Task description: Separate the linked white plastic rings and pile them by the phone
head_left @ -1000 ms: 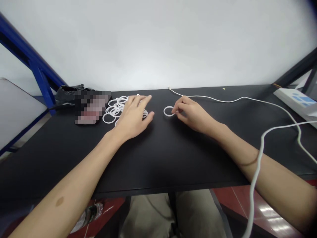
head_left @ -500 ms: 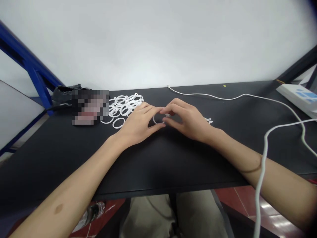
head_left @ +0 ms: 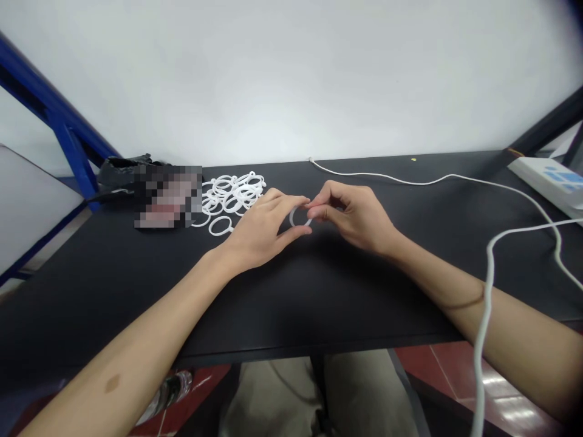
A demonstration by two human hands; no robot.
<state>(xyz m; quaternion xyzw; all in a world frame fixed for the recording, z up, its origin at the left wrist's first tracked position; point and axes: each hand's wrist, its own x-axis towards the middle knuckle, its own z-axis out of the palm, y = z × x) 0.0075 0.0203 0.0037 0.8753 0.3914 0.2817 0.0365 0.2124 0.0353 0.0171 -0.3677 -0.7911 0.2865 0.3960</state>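
My left hand [head_left: 257, 237] is curved around the left side of a white curtain ring [head_left: 291, 220], its thumb and fingertips on the rim. On the ring's right side, my right hand [head_left: 359, 215] has thumb and index finger pinched together, covering that part of it. Whatever small piece may be inside this pinch is hidden. The ring is held just above the black table. Beyond my left hand lies a loose pile of similar white rings [head_left: 246, 194] with small eyelets, and one ring [head_left: 220, 235] lies at its near edge.
A crumpled black bag [head_left: 121, 173] and a pixelated patch are at the far left of the table [head_left: 291, 303]. One white cable [head_left: 396, 178] runs along the back; another crosses over my right forearm. A white box [head_left: 544, 179] stands at right.
My right hand's thumb and index finger have closed into a pinch on the ring's right side. Small white pieces beside my right wrist are now out of sight. My left hand has barely shifted.
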